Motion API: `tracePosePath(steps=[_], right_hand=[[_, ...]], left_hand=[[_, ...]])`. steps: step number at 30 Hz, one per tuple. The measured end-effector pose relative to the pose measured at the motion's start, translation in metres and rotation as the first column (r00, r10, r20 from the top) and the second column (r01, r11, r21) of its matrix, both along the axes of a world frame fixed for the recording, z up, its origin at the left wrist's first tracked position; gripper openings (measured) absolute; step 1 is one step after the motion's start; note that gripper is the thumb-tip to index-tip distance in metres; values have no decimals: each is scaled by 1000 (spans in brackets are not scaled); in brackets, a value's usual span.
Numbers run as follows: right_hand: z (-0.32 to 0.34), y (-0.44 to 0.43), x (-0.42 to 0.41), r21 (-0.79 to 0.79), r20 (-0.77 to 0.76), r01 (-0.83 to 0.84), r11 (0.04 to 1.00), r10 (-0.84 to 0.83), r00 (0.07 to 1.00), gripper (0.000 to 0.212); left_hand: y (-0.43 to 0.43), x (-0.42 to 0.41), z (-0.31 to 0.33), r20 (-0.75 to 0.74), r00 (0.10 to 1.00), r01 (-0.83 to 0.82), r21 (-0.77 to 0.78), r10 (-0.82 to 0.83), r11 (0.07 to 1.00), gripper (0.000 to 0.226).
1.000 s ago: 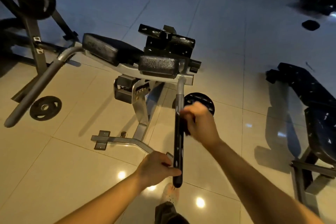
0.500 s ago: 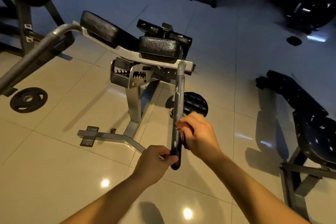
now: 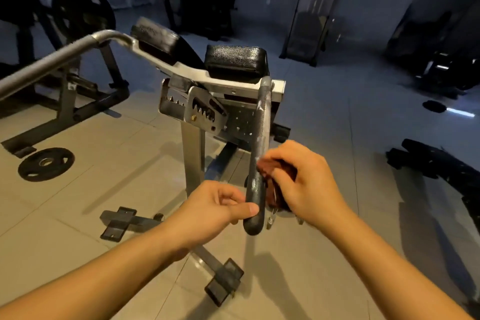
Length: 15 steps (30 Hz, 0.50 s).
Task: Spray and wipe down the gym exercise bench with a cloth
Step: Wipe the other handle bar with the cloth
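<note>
The exercise bench (image 3: 200, 78) stands ahead on a grey metal frame, with black pads (image 3: 235, 61) on top. A dark handle bar (image 3: 259, 153) runs from the frame toward me. My left hand (image 3: 215, 206) grips the bar's near end, thumb across it. My right hand (image 3: 304, 179) is closed on a dark reddish-brown cloth (image 3: 272, 179) pressed against the bar's right side. No spray bottle is in view.
A weight plate (image 3: 46, 163) lies on the tiled floor at left, beside a dark rack (image 3: 70, 101). A long grey bar (image 3: 52, 62) juts out toward the left. Another black bench (image 3: 441, 163) lies at right. The bench's floor feet (image 3: 223, 282) are below my hands.
My view has tilted up and come closer to the bench. My right hand with the cloth has slid down the bar toward my left hand, which keeps its hold on the bar's end.
</note>
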State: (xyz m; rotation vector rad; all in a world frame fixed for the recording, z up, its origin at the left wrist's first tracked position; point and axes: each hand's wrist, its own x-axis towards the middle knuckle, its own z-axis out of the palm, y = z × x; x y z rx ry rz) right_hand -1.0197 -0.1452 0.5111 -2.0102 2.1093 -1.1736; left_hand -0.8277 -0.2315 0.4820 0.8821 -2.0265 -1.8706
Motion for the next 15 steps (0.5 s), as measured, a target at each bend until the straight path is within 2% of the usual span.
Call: tracePosePath(steps=[2, 5, 9, 12, 14, 15], right_hand=[[-6, 9, 3, -10, -21, -23, 1000, 23, 1000, 20], [3, -33, -17, -88, -42, 54, 995, -58, 997, 25], [14, -85, -46, -192, -53, 121, 974, -134, 990, 14], [-17, -52, -26, -272, 18, 85, 959, -84, 996, 25], [-38, -3, 2, -256, 67, 4, 967, 13, 998, 28], [-47, 21, 14, -248, 45, -51, 967, 64, 997, 27]], left_hand=[[6, -2, -6, -41, 997, -65, -62, 63, 996, 21], [10, -5, -10, -101, 989, -122, -99, 112, 988, 23], [11, -6, -25, -170, 978, -149, -174, 119, 973, 28], [14, -5, -40, -246, 958, -182, -140, 144, 973, 32], [18, -3, -44, -288, 941, -209, -74, 179, 975, 31], [21, -2, -44, -304, 932, -220, -39, 198, 975, 29]])
